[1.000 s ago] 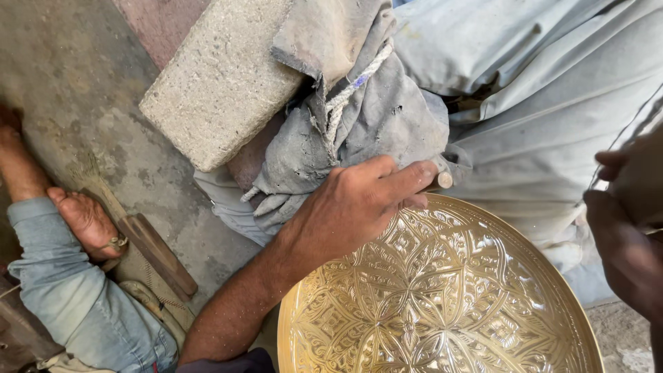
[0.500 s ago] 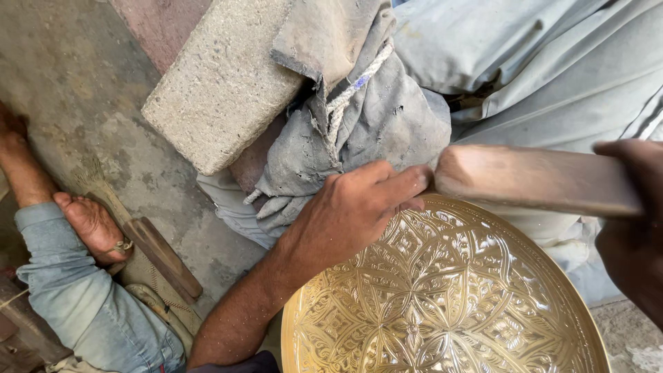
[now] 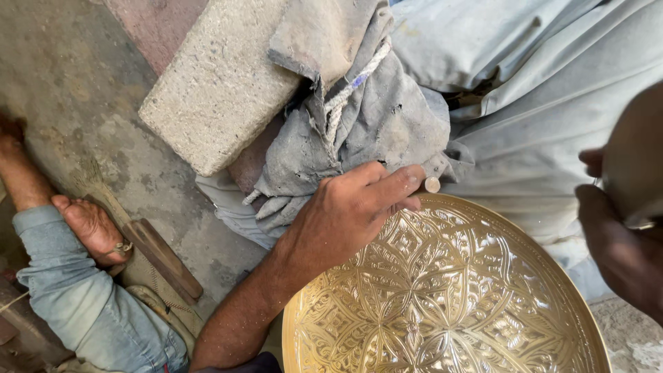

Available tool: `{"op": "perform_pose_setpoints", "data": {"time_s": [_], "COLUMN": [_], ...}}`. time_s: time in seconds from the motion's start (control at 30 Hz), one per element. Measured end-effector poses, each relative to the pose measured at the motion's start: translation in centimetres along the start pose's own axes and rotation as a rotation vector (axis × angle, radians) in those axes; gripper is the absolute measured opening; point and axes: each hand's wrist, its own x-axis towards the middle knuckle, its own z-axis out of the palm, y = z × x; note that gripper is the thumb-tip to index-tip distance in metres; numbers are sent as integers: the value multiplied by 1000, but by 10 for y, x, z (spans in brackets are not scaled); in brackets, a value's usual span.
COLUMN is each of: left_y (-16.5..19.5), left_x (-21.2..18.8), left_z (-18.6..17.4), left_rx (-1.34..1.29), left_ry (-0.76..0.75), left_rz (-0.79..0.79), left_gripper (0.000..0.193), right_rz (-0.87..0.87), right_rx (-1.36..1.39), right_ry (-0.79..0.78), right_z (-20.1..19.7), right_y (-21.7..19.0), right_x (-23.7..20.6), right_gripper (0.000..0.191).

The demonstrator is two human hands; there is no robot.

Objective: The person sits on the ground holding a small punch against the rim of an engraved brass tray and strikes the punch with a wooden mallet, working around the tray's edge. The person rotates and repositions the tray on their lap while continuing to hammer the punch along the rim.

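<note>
- The round, gold-coloured brass tray [image 3: 442,304], engraved all over with a fine floral and star pattern, fills the lower middle of the view; its far rim lies just below the left hand.
- The left hand [image 3: 345,214] rests on the tray's upper left rim, fingers stretched out and close together, pinching a small metal punch [image 3: 432,184] whose round, pale end shows at the fingertips, just above the tray's rim.
- The right hand [image 3: 621,242] is at the tray's right side, above its edge, dark and blurred; it is curled around something, but what it holds and how tightly cannot be told.
- A crumpled grey cloth [image 3: 366,138] with a piece of white twisted rope [image 3: 352,90] lies just beyond the tray, touching the left hand's knuckles.
- A rough, pale concrete block [image 3: 221,90] sits beyond the tray to its upper left, partly under the cloth.
- Pale grey-blue fabric [image 3: 539,103], seemingly the person's clothing, spreads beyond the tray to its upper right.
- A bare foot [image 3: 90,228] below a blue denim trouser leg [image 3: 90,311] lies on the concrete floor [image 3: 62,83], well to the tray's left.
- A dark wooden strip [image 3: 166,259] lies just beside that foot, between it and the tray.
</note>
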Motion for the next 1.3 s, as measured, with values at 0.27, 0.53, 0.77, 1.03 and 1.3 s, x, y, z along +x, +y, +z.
{"op": "perform_pose_setpoints", "data": {"time_s": [0.27, 0.53, 0.77, 1.03, 1.3], "left_y": [-4, -6, -10, -14, -17], "left_x": [-2, -4, -7, -6, -9], "left_z": [0, 0, 1, 2, 2], "left_rx": [-14, 53, 37, 51, 38], "left_ry": [7, 15, 48, 3, 40], "left_rz": [13, -24, 12, -22, 28], "left_gripper": [40, 42, 38, 41, 44], "right_rz": [-22, -43, -66, -102, -134], "right_rx": [-33, -56, -108, -161, -221], "right_ry": [-9, -26, -46, -71, -94], "right_z": [-2, -5, -7, -10, -13], "right_y": [-9, -17, -24, -30, -37], "right_x": [11, 17, 23, 31, 34], "right_gripper": [35, 37, 39, 42, 44]}}
